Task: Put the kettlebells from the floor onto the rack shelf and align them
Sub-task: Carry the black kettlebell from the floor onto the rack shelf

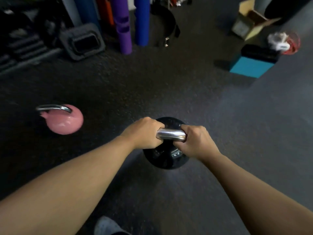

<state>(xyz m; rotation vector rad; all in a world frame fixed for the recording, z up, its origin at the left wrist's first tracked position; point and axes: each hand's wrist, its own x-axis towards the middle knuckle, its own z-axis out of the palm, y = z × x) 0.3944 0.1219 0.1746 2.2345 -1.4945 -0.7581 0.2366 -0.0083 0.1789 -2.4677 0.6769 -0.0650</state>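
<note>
On dark speckled gym floor, black kettlebell, pink kettlebell.

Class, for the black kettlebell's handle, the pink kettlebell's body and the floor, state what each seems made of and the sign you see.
Black kettlebell's handle: likely polished or chromed steel; bright mirror-like highlights. Both hands grip it.
Pink kettlebell's body: glossy pink coating, perhaps vinyl or enamel over metal; soft white reflections.
Floor: probably rubber gym matting; dark, matte, speckled grain.
</note>
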